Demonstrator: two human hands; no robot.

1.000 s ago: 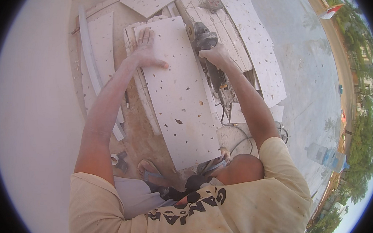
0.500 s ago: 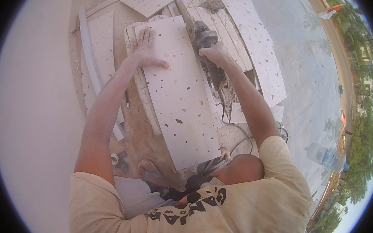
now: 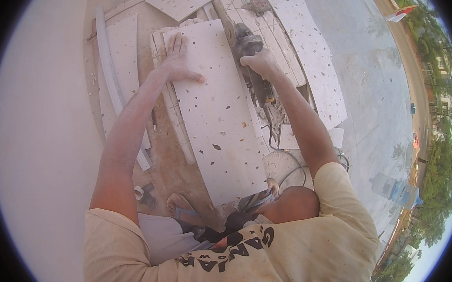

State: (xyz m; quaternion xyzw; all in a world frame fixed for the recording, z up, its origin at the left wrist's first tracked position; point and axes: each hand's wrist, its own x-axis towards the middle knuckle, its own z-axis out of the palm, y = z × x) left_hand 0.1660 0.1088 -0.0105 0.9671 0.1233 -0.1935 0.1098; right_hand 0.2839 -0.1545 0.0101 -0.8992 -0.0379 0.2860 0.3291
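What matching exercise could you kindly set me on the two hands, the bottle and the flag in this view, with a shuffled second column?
Column one
1. Left hand
2. Right hand
3. Large bottle
4. Flag

Column two
A. Gripping the dark angle grinder
B. Red and white, near the upper right of the picture
C. Spread, palm down, on the white speckled slab
D. Clear and bluish, toward the right side, on the grey floor

Right pairs: 1-C; 2-A; 3-D; 4-B
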